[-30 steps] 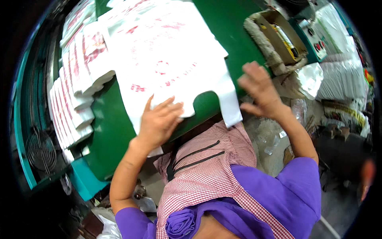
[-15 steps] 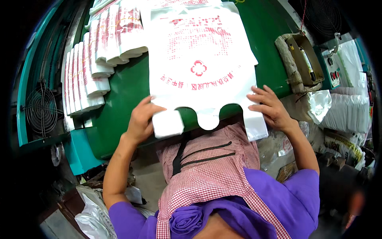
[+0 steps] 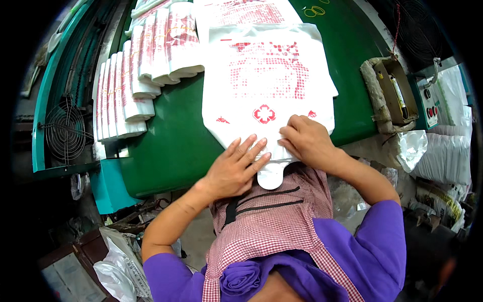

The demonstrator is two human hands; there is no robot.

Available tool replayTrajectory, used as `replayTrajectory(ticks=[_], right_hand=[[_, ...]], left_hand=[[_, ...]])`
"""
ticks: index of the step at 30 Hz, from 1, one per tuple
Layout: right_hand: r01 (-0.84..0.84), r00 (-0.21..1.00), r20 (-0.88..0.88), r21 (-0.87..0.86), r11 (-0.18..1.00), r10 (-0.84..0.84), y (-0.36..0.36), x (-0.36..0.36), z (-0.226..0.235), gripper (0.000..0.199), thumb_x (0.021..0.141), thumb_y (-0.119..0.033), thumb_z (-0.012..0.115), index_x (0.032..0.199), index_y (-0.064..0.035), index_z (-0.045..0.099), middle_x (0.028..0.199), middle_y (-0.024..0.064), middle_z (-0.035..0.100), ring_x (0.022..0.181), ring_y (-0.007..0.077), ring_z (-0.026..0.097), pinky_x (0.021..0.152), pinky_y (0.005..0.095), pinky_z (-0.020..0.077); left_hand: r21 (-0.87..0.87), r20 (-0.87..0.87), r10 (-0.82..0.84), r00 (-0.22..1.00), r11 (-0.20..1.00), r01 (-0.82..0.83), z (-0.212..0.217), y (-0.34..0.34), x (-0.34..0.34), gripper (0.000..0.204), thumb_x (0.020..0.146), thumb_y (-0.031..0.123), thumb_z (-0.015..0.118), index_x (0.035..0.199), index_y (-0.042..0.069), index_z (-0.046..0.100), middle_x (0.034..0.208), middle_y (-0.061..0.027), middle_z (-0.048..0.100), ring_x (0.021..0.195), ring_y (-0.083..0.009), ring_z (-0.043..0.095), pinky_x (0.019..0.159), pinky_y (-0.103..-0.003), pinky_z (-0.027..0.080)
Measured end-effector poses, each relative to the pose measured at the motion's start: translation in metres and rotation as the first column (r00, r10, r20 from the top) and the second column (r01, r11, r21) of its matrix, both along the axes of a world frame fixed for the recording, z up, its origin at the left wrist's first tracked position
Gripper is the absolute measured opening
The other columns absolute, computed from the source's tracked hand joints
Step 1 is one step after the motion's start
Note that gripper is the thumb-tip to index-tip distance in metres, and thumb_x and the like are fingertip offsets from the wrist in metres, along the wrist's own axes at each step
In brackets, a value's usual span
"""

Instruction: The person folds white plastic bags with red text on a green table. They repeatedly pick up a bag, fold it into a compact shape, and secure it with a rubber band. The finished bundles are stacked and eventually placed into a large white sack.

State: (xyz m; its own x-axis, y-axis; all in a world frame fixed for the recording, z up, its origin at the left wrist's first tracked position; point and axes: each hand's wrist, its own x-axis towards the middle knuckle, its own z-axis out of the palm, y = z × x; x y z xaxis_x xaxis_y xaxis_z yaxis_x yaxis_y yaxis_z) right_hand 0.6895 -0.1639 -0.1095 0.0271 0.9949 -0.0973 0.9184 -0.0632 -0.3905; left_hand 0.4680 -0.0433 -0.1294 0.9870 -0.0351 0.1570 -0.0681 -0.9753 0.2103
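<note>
A white plastic carrier bag with red print, perhaps a stack of them, lies flat before me, its lower corners folded inward. My left hand rests on the left fold with fingers spread, pressing it down. Close by on the right, my right hand has its fingers bent and bunched on the other fold, below a red emblem. Both handle strips are hidden under the folds and hands. Between my wrists, a rounded white tab hangs past the table edge.
Rolled bundles of printed bags line the left of the green table. More bags lie beyond. Yellow rubber bands sit at the far right. An open box with pens adjoins a control box. A wire fan guard stands left.
Both hands have moved inward from the bag's handles, folding the lower corners toward the middle. The left hand now lies flat; the right presses with curled fingers. The view has shifted slightly.
</note>
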Motion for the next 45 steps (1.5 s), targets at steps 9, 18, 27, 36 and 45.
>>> replayTrajectory(ticks=[9, 18, 27, 36, 45], right_hand=[[-0.014, 0.988, -0.147, 0.25, 0.968, 0.052, 0.008, 0.036, 0.03, 0.058, 0.09, -0.031, 0.059, 0.134, 0.0029, 0.042, 0.14, 0.0223, 0.041, 0.13, 0.0373, 0.039, 0.107, 0.0428, 0.0326], [-0.106, 0.994, 0.063, 0.299, 0.948, 0.091, 0.001, 0.021, -0.014, 0.066, 0.079, -0.033, 0.07, 0.128, 0.0037, 0.046, 0.141, 0.0244, 0.038, 0.134, 0.0408, 0.032, 0.109, 0.0492, 0.0277], [0.275, -0.447, -0.886, -0.272, 0.922, -0.128, -0.048, 0.007, -0.026, 0.056, 0.099, -0.035, 0.045, 0.14, 0.0006, 0.031, 0.134, 0.0215, 0.047, 0.119, 0.0327, 0.053, 0.096, 0.0396, 0.0481], [0.166, 0.645, -0.764, 0.126, 0.978, -0.011, -0.038, 0.038, -0.002, 0.063, 0.077, 0.002, 0.065, 0.136, -0.0031, 0.044, 0.138, 0.0125, 0.048, 0.128, 0.0262, 0.046, 0.108, 0.0394, 0.0355], [-0.511, 0.849, 0.205, 0.084, 0.856, 0.487, 0.002, 0.08, 0.014, 0.05, 0.085, -0.009, 0.052, 0.132, -0.0248, 0.05, 0.147, 0.0037, 0.039, 0.137, 0.0234, 0.034, 0.111, 0.04, 0.0309]], left_hand=[[-0.465, -0.295, 0.183, 0.938, 0.83, -0.308, 0.037, 0.067, 0.082, 0.029, 0.09, 0.028, 0.054, 0.096, 0.002, 0.065, 0.084, -0.0202, 0.065, 0.075, -0.0365, 0.062, 0.069, -0.043, 0.048], [0.118, 0.123, 0.137, 0.983, 0.981, -0.151, 0.018, 0.037, 0.052, 0.047, 0.072, 0.018, 0.069, 0.115, 0.003, 0.058, 0.121, -0.0167, 0.055, 0.11, -0.0298, 0.055, 0.091, -0.042, 0.046], [-0.264, -0.153, 0.249, 0.956, 0.923, -0.282, 0.037, 0.074, 0.076, 0.036, 0.069, 0.001, 0.063, 0.105, 0.004, 0.061, 0.104, -0.0155, 0.064, 0.092, -0.0365, 0.062, 0.08, -0.04, 0.051], [-0.241, -0.375, -0.053, 0.926, 0.97, -0.042, 0.054, 0.065, 0.024, 0.028, 0.068, 0.017, 0.071, 0.094, 0.009, 0.069, 0.14, -0.0174, 0.041, 0.129, -0.0427, 0.033, 0.099, -0.062, 0.03], [0.171, -0.02, -0.082, 0.996, 0.982, 0.084, 0.113, 0.056, 0.061, 0.021, 0.064, 0.011, 0.066, 0.085, 0.007, 0.064, 0.1, -0.0073, 0.058, 0.099, -0.0256, 0.056, 0.078, -0.039, 0.047]])
